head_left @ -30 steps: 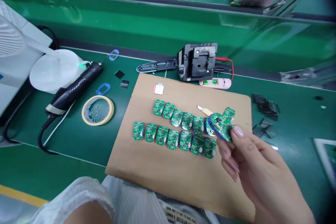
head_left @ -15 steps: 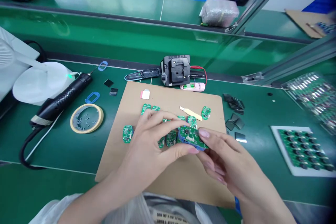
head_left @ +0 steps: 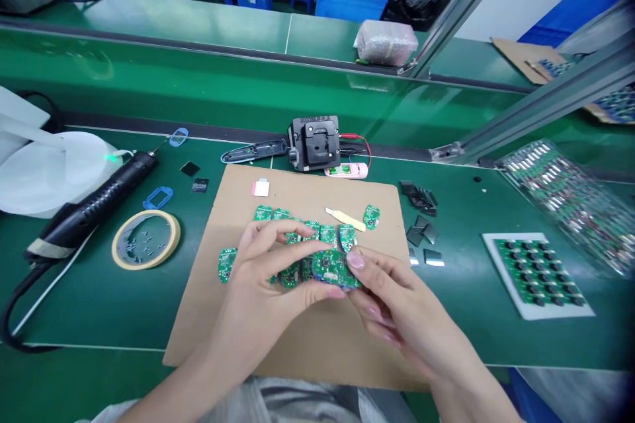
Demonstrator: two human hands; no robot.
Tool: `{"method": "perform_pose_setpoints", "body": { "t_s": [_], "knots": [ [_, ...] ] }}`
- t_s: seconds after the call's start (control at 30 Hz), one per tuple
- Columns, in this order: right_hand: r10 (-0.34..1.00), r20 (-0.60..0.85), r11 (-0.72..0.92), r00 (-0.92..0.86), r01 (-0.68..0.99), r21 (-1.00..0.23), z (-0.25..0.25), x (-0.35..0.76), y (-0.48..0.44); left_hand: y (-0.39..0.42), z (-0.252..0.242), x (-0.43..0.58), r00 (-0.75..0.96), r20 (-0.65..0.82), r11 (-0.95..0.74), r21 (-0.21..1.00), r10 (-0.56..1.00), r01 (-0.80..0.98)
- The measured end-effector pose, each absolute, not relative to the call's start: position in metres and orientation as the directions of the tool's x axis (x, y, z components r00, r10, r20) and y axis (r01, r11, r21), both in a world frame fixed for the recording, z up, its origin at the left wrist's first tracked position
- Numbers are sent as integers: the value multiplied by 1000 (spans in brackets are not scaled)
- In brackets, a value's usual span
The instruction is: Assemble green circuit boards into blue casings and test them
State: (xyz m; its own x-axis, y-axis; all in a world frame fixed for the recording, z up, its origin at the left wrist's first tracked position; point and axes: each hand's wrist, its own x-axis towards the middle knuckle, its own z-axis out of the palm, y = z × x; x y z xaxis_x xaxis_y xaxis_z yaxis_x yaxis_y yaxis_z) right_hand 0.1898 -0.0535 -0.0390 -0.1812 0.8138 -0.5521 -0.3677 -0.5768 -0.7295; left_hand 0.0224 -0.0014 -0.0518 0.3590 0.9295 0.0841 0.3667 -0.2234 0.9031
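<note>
A green circuit board (head_left: 331, 266) with a blue edge beneath it is held above the cardboard sheet (head_left: 317, 350). My left hand (head_left: 272, 271) grips its left end, thumb at the near edge and fingers curved over the far side. On its right end, the thumb of my right hand (head_left: 391, 291) presses the top while the other fingers curl below. Several similar boards lie behind and under my hands, partly hidden; one board (head_left: 227, 265) sits at the left and another board (head_left: 372, 217) at the right. Close to that one rests a yellow-handled cutter (head_left: 346, 219).
At left are an electric screwdriver (head_left: 94, 205), a tape roll (head_left: 173, 244) holding screws, and a blue frame (head_left: 157, 197). Behind the cardboard stands a black device (head_left: 314, 143). Dark square pieces (head_left: 419, 198) lie to the right, near a white tray (head_left: 533, 314) of boards.
The whole view has shifted, with the bench items appearing further left. Both hands keep hold of the board, which now looks flatter, with less of its blue edge showing.
</note>
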Motion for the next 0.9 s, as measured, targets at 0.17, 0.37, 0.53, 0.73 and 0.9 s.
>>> {"method": "perform_pose_setpoints", "body": {
  "t_s": [0.17,0.37,0.53,0.73,0.9],
  "knots": [
    [828,-539,-556,-157,-358,-750,-39,189,-53,0,-55,20,362,167,-301,885,917,354],
    [853,-505,-518,-135,-340,-785,-43,186,-56,1,-54,17,343,164,-293,881,925,370],
    [930,-365,-353,35,-191,-916,-42,185,-59,0,-56,16,303,166,-281,878,938,389],
    [959,-270,-265,86,-68,-962,-40,187,-65,-2,-53,22,292,100,-204,914,951,352],
    [955,-227,-233,191,8,-973,-42,186,-69,-6,-53,24,318,-64,-56,933,946,355]
  ]
}}
